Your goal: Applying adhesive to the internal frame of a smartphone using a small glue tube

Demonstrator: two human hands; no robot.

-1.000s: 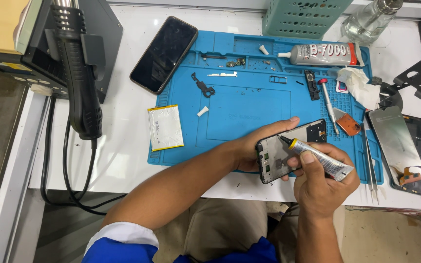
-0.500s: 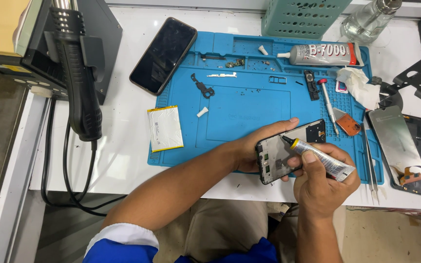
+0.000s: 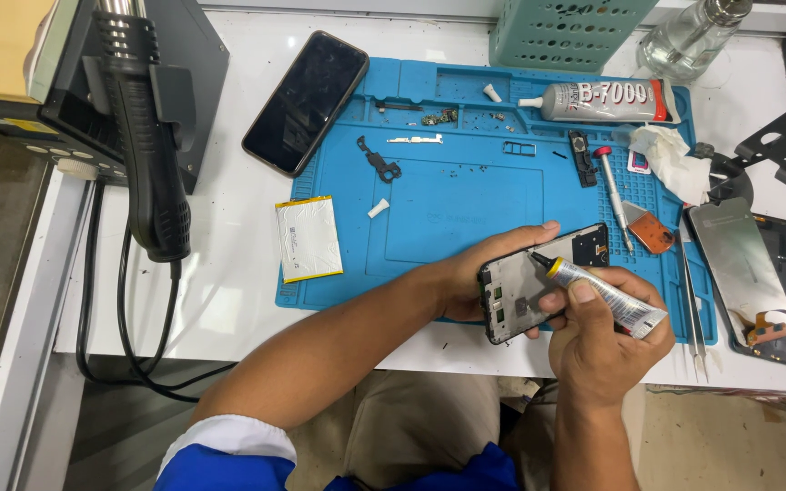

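Observation:
My left hand [image 3: 475,273] holds an opened phone frame [image 3: 529,289], dark with its inner side up, at the front right of the blue work mat [image 3: 466,209]. My right hand [image 3: 602,341] grips a small glue tube [image 3: 607,295] with a yellow collar. The tube's dark nozzle touches the frame's upper middle. Both hands hover over the mat's near edge and the white table.
On the mat lie a larger glue tube [image 3: 607,100], a screwdriver [image 3: 613,186], small parts and screws. A white battery [image 3: 308,238] and a black phone [image 3: 307,100] lie left. A hot-air gun [image 3: 143,136] hangs far left. Tweezers [image 3: 691,291] and a disassembled phone [image 3: 761,273] lie right.

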